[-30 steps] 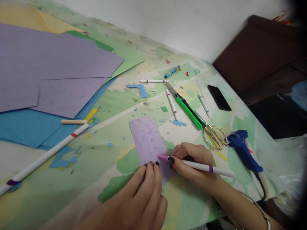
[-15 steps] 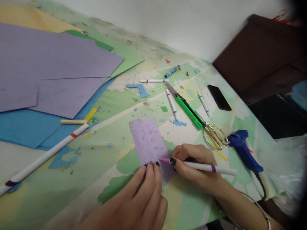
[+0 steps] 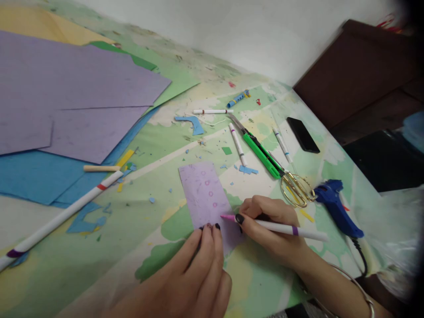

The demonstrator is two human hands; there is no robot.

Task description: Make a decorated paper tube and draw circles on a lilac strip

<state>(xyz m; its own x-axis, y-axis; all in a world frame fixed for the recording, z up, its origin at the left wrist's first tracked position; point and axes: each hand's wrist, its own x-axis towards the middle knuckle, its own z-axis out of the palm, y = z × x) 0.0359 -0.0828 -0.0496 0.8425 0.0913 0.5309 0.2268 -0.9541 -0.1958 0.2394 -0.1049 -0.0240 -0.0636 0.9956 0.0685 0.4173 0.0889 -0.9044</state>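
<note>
A small purple paper rectangle [image 3: 203,194] lies on the patterned table cover, with a row of small pinkish rings drawn on it. My left hand [image 3: 198,269] presses its bunched fingertips down on the paper's near part, holding it against the table. Dark polish shows on the nails. In my right hand [image 3: 271,225], closed in a writing grip, is a white felt-tip marker [image 3: 281,228] with a purple band. Its pink tip points left over the paper, just below the lowest ring; whether it touches the paper I cannot tell.
Purple sheets [image 3: 82,88] overlap blue sheets [image 3: 26,176] at left, near a long white marker stick [image 3: 66,216]. Beyond the paper lie a green cutter [image 3: 261,154], gold-handled scissors [image 3: 294,190], several markers and blue scraps. A blue glue gun [image 3: 339,210] and a phone [image 3: 303,134] are at right.
The marker tip in my right hand has shifted slightly up and to the right over the paper. My left hand and the paper stay in place.
</note>
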